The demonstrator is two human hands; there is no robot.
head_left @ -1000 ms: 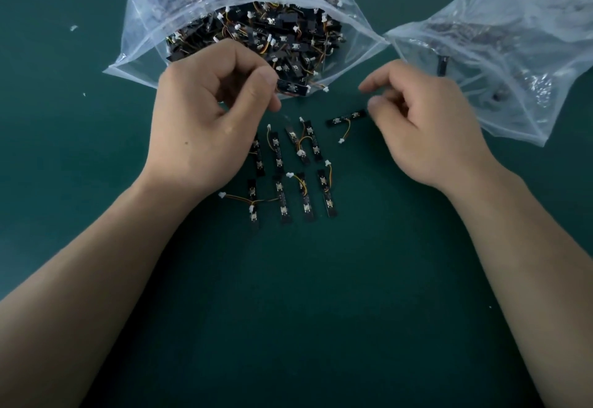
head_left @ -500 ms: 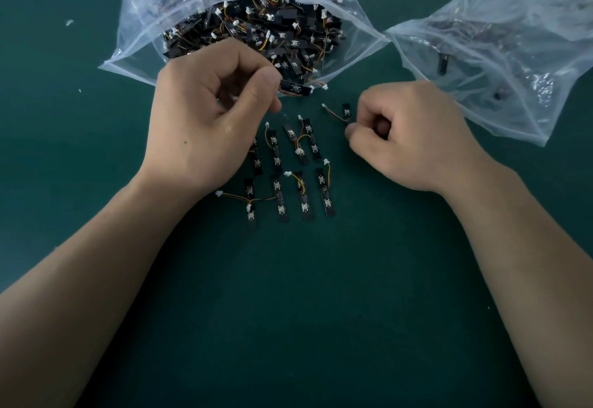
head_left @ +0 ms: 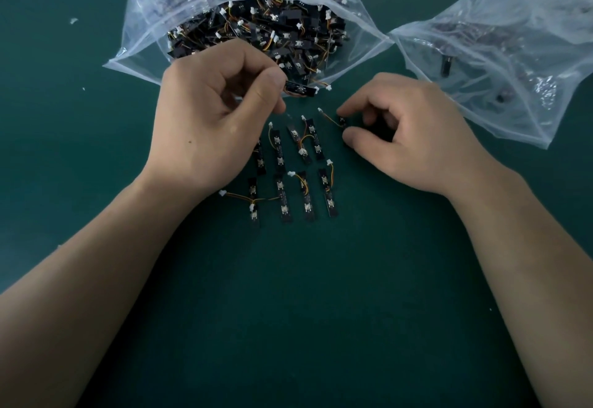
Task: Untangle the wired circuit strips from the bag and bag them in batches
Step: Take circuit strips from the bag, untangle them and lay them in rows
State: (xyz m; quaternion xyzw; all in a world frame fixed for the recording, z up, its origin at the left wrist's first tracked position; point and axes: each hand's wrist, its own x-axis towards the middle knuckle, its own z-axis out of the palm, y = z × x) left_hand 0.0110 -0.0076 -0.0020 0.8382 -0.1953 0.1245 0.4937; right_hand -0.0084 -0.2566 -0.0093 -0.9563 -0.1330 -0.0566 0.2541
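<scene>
- Clear plastic, crinkled and glinting: the big bag lies with its mouth gaping toward the person, stuffed with a black heap of tangled strips laced with orange wire and white plugs.
- Left hand is curled, its grip pinching one strip at the bag's mouth, the strip's wire trailing to a white plug beside it.
- Right hand has its grip pressed down on the end of another strip lying on the green worktop; its thin wire runs up-left to a plug.
- Between the wrists lie the sorted strips, in two rough rows, roughly parallel.
- To do this well, I'd say lay the right-hand strip in line at the end of the upper row, wire tucked clear of its neighbours.
- Left-hand strip probably needs drawing out slowly, since its wire may snag the heap.
- In the way: the lower-left pair, whose long wire crosses the next strip, and two upper ones that seem joined by a wire loop.
- Second bag sits to the right, holding a few dark pieces; flecks of white scrap dot the worktop at far left.
</scene>
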